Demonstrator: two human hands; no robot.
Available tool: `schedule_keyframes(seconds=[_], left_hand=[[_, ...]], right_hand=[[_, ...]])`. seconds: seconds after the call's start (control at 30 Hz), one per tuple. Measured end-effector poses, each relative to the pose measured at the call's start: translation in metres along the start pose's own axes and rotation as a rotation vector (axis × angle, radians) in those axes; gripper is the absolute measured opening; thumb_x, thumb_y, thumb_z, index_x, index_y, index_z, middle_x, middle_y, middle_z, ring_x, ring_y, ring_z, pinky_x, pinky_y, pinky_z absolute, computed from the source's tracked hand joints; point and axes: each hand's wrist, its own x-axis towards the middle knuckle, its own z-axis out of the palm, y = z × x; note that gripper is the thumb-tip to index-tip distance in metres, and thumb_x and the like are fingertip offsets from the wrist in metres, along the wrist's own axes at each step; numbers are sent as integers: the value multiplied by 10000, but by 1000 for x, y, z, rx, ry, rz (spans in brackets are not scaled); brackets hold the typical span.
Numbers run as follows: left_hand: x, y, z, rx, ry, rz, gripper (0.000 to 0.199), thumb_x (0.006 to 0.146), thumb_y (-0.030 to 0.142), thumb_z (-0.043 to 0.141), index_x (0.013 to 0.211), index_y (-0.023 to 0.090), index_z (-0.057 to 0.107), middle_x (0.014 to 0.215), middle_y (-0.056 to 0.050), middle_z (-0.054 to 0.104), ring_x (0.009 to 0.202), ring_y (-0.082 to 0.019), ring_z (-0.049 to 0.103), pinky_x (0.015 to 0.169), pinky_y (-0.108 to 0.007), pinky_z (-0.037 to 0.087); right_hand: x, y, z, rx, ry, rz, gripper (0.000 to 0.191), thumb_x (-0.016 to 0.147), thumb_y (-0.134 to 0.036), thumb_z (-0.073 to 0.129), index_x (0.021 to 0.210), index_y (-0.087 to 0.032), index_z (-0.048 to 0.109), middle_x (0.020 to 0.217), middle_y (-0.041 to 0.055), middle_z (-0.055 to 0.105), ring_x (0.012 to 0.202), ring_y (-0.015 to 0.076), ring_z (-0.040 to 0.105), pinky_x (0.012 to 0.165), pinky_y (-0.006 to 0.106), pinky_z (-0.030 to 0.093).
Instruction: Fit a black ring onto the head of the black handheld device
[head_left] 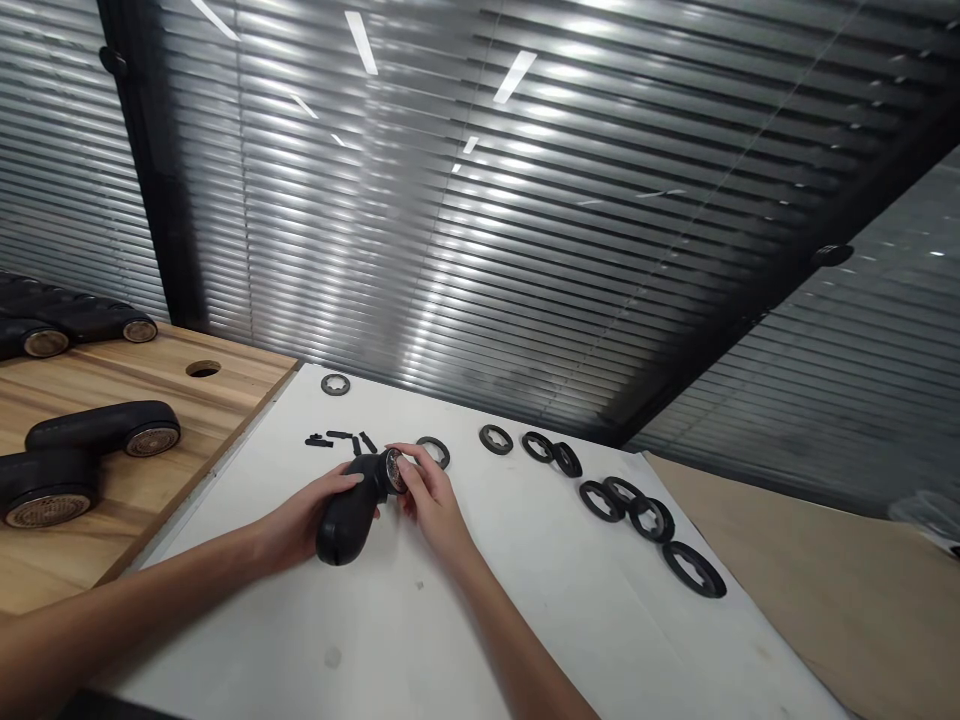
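A black handheld device (349,515) with a round metal mesh head is held over the white table surface (450,630). My left hand (304,515) wraps round its body, thumb on top near the neck. My right hand (431,495) grips the round head, with thumb and fingers at its rim. Just behind my right hand lies a black ring (433,452), partly covered by the fingers. Several small black parts (339,435) lie behind the device, and another ring (335,385) rests farther back.
Several black rings (601,501) run in a line along the right of the white surface. On the left, a wooden table (225,400) with a round hole holds more black devices (105,428). Blinds behind glass (420,200) stand at the back. Brown sheeting (810,560) lies at right.
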Motion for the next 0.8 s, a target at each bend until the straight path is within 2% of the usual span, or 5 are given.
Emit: schedule_keyframes(seconds=[0.17, 0.4, 0.63, 0.8], left_hand=[[-1, 0, 1, -5, -3, 3, 687, 700, 539, 815, 1257, 205, 592, 963, -63, 692, 724, -158, 567, 695, -282, 423], [-2, 1, 2, 6, -16, 2, 773, 683, 550, 826, 1327, 211, 565, 937, -54, 686, 744, -169, 564, 671, -280, 388], [-2, 1, 1, -3, -17, 2, 715, 692, 533, 826, 1284, 208, 595, 941, -61, 689, 727, -166, 563, 673, -279, 391], [-1, -2, -1, -18, -21, 8, 678, 746, 490, 797, 1327, 214, 582, 966, -73, 693, 768, -183, 584, 687, -284, 394]], right_hand=[[-1, 1, 0, 0, -2, -7, 566, 835, -690, 615, 1111, -196, 627, 676, -19, 492, 538, 117, 430, 505, 258, 334], [0, 2, 0, -8, -11, -9, 548, 846, -685, 607, 1108, -204, 629, 666, -22, 478, 546, 123, 433, 519, 263, 346], [0, 1, -1, -15, -10, -18, 557, 850, -685, 608, 1115, -195, 626, 663, -23, 486, 548, 122, 435, 524, 261, 350], [0, 2, 0, 1, -8, -1, 545, 846, -683, 619, 1108, -205, 634, 682, -20, 486, 556, 119, 432, 530, 262, 351]])
